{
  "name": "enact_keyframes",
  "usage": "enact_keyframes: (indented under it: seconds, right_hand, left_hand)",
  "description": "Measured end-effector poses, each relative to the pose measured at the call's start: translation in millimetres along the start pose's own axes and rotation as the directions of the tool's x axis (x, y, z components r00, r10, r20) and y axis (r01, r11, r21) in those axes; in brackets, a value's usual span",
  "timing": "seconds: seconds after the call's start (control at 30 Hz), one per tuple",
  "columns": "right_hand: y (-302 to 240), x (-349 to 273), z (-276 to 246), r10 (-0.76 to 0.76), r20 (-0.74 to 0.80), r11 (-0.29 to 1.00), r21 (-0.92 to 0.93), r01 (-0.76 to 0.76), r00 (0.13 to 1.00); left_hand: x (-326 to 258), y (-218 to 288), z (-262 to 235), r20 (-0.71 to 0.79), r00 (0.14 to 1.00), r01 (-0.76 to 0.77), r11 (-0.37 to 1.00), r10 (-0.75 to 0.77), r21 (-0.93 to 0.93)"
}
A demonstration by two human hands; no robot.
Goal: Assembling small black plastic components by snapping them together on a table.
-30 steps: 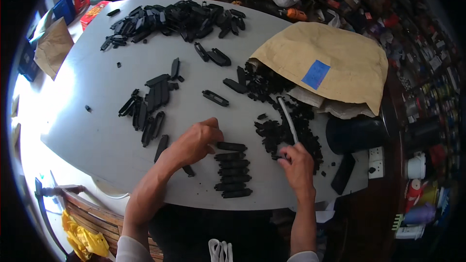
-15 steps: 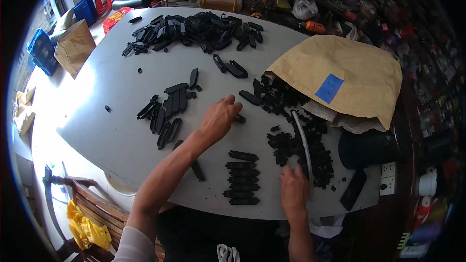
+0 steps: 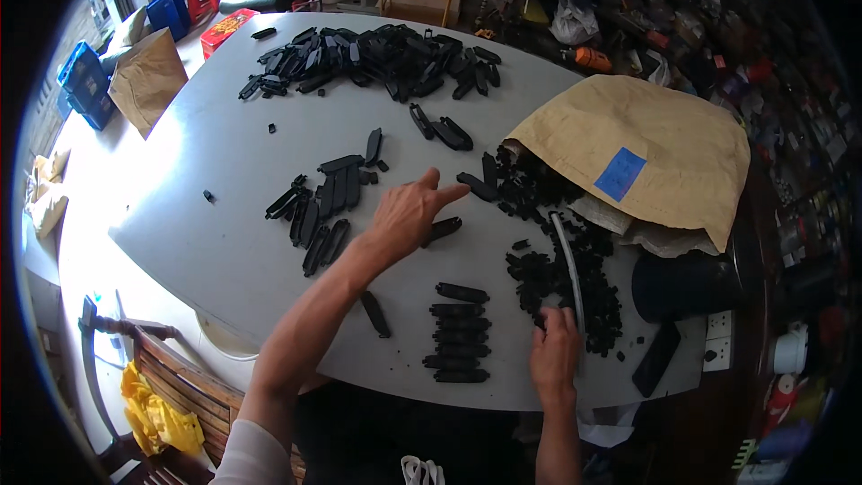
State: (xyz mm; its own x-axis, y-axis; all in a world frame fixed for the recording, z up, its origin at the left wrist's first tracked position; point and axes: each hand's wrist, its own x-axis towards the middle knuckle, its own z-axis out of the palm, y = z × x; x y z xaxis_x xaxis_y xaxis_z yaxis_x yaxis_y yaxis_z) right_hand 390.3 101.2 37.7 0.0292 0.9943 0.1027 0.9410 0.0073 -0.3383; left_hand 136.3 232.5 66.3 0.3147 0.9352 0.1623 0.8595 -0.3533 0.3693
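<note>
While the person's left hand [image 3: 409,214] is reaching out over the middle of the grey table [image 3: 224,242], its fingers are lying spread and loosely extended, the index finger pointing toward a black plastic piece [image 3: 476,186] at the mouth of the brown paper bag [image 3: 646,157]. Nothing is being gripped in this hand; another elongated black piece [image 3: 442,231] is lying just beside its palm, partly under the fingers. The right hand [image 3: 554,355] is resting near the table's front edge with its fingers curled down onto the lower end of a long, thin grey strip [image 3: 568,269], though whether they are pinching the strip or only pressing on it cannot be told. That strip is running up through a heap of small black parts [image 3: 552,274] that is spilling out of the bag. Between the two forearms, a neat stack of black pieces [image 3: 458,334] is lying in parallel rows, with a single piece [image 3: 375,314] lying apart to its left. A looser group of long black pieces [image 3: 323,202] is lying left of the left hand, and a large pile of similar pieces [image 3: 377,58] is occupying the far side of the table. A blue label [image 3: 620,173] is showing on the bag. A dark cylindrical container [image 3: 687,286] is standing to the right of the heap, near the table's edge.
</note>
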Motion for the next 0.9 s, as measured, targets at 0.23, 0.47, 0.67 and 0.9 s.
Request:
enact_keyframes:
  seconds: [0.23,0.47,0.67,0.9]
  right_hand:
    - [-11,9,-10,0.078,0.083,0.962,0.257,-0.097,0.993]
    - [-27,27,-14,0.079,0.159,0.828,0.539,-0.154,0.984]
    - [-41,55,-4,-0.048,0.039,0.771,0.637,0.012,0.998]
    - [-72,94,23,-0.302,-0.049,0.835,0.469,0.289,0.952]
  left_hand:
    - [4,-26,8,-0.068,0.878,-0.473,0.881,0.474,0.021]
    - [2,-37,18,-0.034,0.917,-0.400,0.916,0.399,-0.045]
    - [-13,-22,31,-0.048,0.985,-0.169,0.962,0.163,-0.214]
    - [-32,-11,33,-0.110,0.990,-0.109,0.969,0.086,-0.221]
